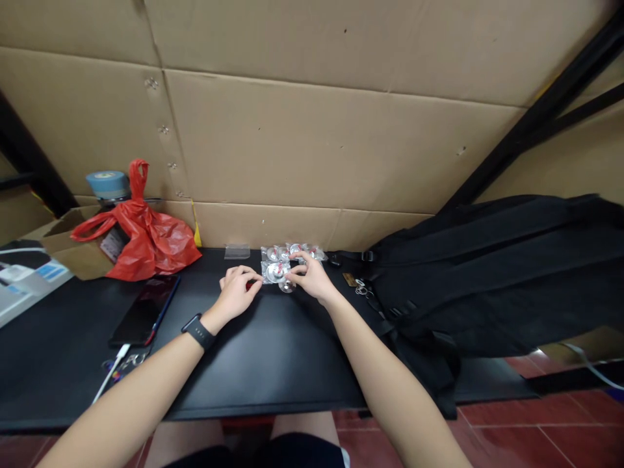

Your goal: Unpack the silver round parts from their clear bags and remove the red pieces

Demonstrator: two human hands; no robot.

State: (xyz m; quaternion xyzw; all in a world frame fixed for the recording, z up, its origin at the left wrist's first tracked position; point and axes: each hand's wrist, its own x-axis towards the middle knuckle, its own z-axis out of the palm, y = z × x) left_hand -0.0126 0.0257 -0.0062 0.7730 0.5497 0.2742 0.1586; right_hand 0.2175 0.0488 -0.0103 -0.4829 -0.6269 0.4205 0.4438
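My left hand [238, 289] is closed in a pinch, its fingertips at the left edge of a clear plastic packet [275, 272] with round silvery pieces inside. A small red bit shows beneath those fingers; what it is I cannot tell. On the packet's right side, the thumb and fingers of my right hand [311, 276] grip its edge. A round shiny disc [287, 286] lies just below the packet. Behind it, against the cardboard, rest similar packets [274, 253]. A flat clear plastic piece [236, 251] lies beyond my left hand.
On the black tabletop [273, 364], a phone [146, 311] with a white cable lies left, before a red plastic bag [151, 237] and a cardboard box [82, 260]. A black backpack [487, 273] fills the right side, with keys [361, 288] beside it. Cardboard walls the back.
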